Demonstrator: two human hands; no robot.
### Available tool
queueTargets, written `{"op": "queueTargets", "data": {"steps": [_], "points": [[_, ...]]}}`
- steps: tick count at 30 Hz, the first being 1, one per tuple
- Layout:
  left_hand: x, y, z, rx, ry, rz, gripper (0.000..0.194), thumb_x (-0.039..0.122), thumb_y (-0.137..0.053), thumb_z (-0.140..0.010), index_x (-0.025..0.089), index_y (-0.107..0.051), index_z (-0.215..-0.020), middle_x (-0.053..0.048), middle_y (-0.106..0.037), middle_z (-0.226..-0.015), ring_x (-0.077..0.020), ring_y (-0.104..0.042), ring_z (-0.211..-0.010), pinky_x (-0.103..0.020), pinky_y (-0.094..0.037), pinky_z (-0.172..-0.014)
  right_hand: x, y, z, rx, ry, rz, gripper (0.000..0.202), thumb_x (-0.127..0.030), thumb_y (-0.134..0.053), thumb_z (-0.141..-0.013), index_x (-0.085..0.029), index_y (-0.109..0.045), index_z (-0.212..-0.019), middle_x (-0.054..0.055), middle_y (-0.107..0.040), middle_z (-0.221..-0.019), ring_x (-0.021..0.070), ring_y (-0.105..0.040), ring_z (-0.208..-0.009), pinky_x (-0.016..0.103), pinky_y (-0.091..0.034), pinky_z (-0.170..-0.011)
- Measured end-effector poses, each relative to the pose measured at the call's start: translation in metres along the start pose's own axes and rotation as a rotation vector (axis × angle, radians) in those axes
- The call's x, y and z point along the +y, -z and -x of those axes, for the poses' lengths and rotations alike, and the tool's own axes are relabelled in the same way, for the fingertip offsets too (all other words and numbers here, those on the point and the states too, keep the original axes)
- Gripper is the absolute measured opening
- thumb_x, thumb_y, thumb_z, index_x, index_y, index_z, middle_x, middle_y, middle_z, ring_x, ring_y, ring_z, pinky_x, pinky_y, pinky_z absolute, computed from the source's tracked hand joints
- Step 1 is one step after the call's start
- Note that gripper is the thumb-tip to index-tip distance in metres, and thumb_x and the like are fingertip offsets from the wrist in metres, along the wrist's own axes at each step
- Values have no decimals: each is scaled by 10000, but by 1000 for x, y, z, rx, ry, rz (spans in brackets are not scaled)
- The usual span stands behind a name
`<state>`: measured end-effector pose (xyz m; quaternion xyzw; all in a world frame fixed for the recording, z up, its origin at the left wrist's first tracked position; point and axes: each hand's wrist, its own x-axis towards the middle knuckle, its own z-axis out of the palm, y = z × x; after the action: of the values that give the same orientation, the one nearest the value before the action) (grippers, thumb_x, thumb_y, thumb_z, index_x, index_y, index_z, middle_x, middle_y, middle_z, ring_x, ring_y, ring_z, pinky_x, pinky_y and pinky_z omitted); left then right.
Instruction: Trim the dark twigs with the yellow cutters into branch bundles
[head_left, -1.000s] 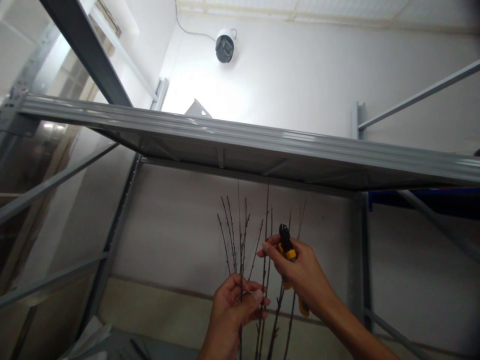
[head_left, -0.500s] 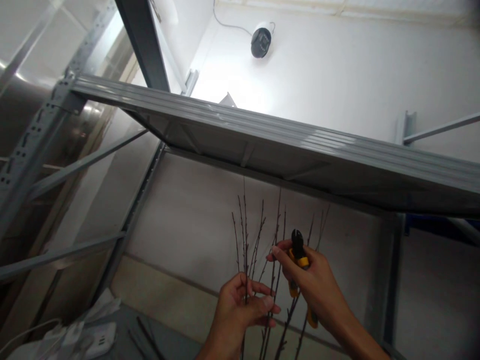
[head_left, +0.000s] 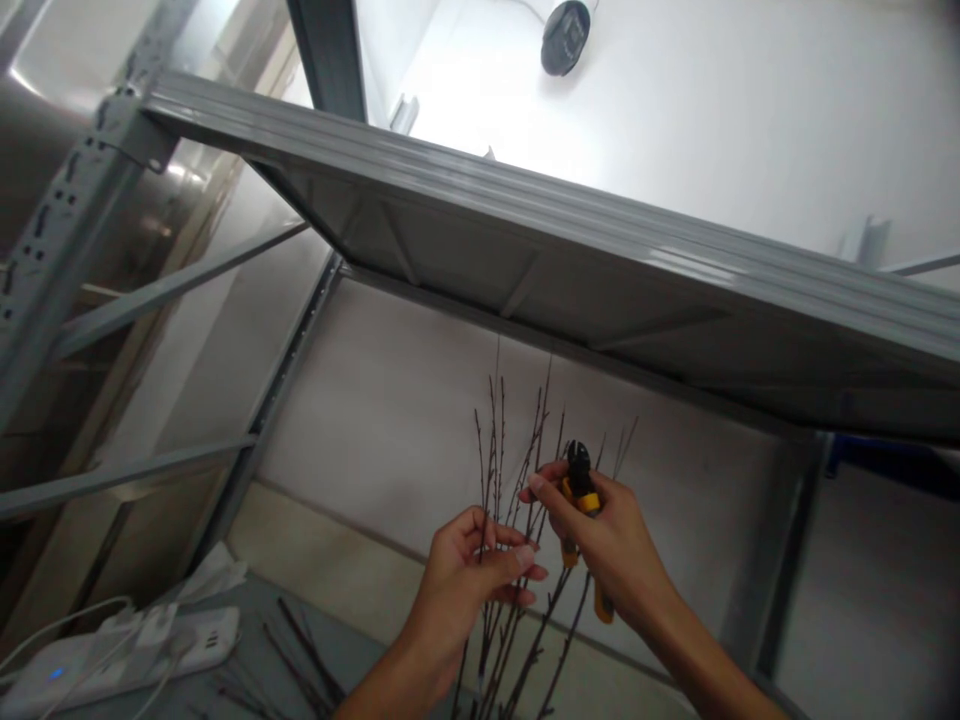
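Several thin, dark, budded twigs [head_left: 538,435] stand upright in front of the shelf's back wall. My left hand [head_left: 469,575] curls around some of their stems, thumb and fingers closed on them. In my right hand [head_left: 619,530] is a pair of cutting pliers [head_left: 578,468] with black jaws and yellow-and-black handles. The jaws point up, and I cannot make out any twig between them. The thumb and index finger of that hand also pinch at a twig beside the pliers. Below the frame's bottom edge the lower ends of the stems are hidden.
A grey metal shelf beam [head_left: 450,165] crosses above my hands. On the left rises a slotted upright post [head_left: 71,210] with diagonal braces. A white power strip [head_left: 199,640] with plugged cables lies at lower left, near loose twigs [head_left: 296,655] on the grey surface.
My view has shifted a little downward. Both hands have moved slightly left and up in the picture, and the twigs stand closer together near my left hand.
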<state>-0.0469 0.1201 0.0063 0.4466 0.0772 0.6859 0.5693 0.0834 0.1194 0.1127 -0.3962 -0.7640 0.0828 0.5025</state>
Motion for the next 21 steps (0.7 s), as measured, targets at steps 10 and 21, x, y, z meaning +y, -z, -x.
{"op": "queueTargets", "data": {"steps": [10,21], "points": [[-4,7,-3,25,-5,34,358,300,-871,-708,165,-542,-755,-60,-684,-925,-199,-726,-717,-291,-589,-590,1,-4,-2,2,-33,1,379,-569,-708,-811,-202,-641,-877,80,-763,-776,165,-528,-549,307,-434,-488],[1,18,-5,12,-2,39,386,239,-892,-670,176,-519,-748,-103,-749,-962,-238,-752,-786,-322,-602,-660,3,-13,-8,5,-9,1,337,-527,-703,-816,-199,-657,-876,95,-769,-814,164,-527,-568,317,-456,-513]]}}
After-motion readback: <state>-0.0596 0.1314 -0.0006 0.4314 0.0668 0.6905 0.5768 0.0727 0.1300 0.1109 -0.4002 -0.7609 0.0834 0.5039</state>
